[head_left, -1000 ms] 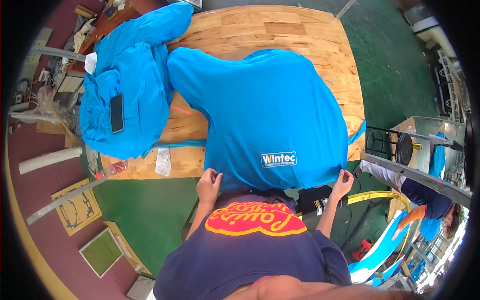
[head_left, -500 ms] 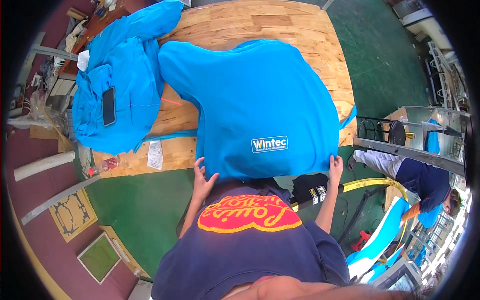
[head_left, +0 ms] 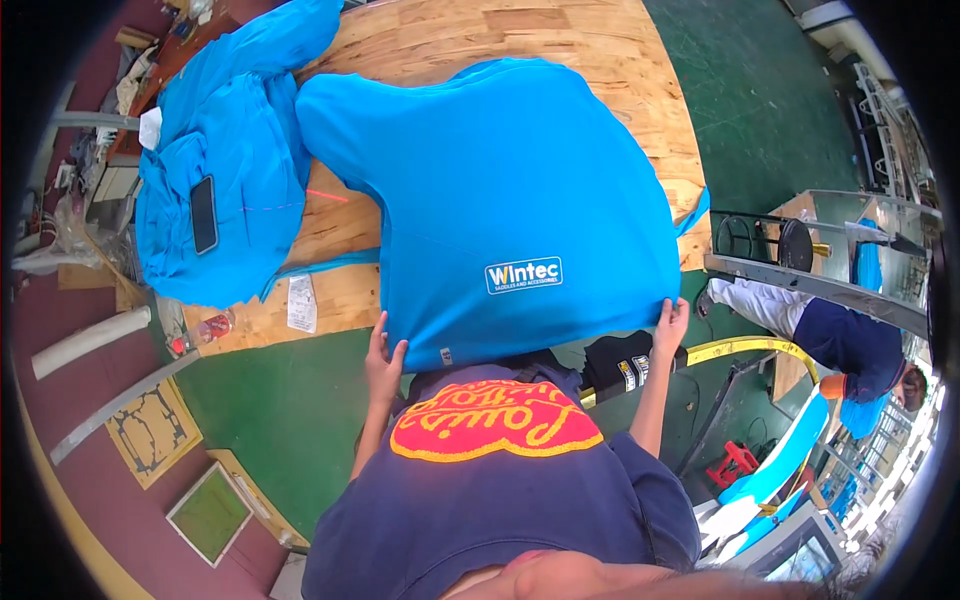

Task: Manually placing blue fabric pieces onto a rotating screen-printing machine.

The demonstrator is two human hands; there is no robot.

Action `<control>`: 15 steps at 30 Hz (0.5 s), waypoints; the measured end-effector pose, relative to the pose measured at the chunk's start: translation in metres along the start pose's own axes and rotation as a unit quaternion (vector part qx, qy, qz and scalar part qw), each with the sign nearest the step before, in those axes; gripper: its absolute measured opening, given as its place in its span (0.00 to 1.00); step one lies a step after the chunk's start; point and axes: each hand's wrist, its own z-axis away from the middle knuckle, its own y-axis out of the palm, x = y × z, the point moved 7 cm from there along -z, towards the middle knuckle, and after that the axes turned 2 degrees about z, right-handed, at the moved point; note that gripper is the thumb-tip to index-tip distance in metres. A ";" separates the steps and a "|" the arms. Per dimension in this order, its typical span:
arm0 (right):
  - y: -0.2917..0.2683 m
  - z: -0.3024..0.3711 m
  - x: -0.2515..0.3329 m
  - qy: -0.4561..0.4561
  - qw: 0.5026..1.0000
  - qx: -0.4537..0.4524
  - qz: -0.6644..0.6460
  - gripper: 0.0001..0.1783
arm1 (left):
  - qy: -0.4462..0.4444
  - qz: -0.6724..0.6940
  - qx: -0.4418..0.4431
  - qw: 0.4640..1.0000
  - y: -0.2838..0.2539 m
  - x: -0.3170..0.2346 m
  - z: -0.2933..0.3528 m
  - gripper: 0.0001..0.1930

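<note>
A bright blue stretchy saddle cover (head_left: pixel 500 190) lies spread over the wooden table, its near part hanging past the front edge. It bears a printed white-bordered patch, and a small tag (head_left: pixel 446 354) shows at its near hem. At the near left corner, my left hand (head_left: pixel 382 358) is closed on the hem between thumb and fingers. My right hand (head_left: pixel 671 325) pinches the near right corner. Between the hands the hem is drawn fairly straight, close to my body. A blue strap (head_left: pixel 335 262) runs out from the cover's left side.
More blue fabric (head_left: pixel 235 200) is heaped at the left, with a black phone (head_left: pixel 204 215) on it. A paper slip (head_left: pixel 302 304) and a plastic bottle (head_left: pixel 214 326) lie near the table's front edge. At right are a stool (head_left: pixel 795 244), a yellow-edged curved frame (head_left: pixel 740 347) and a bending co-worker (head_left: pixel 850 340).
The cover's near hem has come slightly toward me at the left, and its small tag now shows. My left hand's spread fingers have closed on the hem. The view has shifted slightly.
</note>
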 end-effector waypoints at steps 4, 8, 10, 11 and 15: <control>0.006 0.002 -0.021 0.069 0.983 0.056 0.158 0.10 | 0.034 -0.063 -0.034 0.997 -0.002 -0.010 -0.001 0.30; 0.013 -0.015 0.033 -0.023 0.975 -0.039 0.216 0.11 | 0.017 -0.248 -0.068 0.966 -0.015 -0.021 -0.008 0.26; 0.027 -0.027 0.074 -0.164 0.943 -0.084 0.279 0.11 | 0.026 -0.243 -0.080 0.966 -0.022 -0.024 -0.023 0.24; 0.040 -0.035 0.090 -0.189 0.933 -0.071 0.296 0.12 | 0.030 -0.238 -0.093 0.966 -0.024 -0.025 -0.029 0.23; 0.112 -0.041 0.156 -0.304 0.900 0.001 0.314 0.20 | 0.268 -0.368 -0.110 0.884 0.023 -0.095 -0.064 0.20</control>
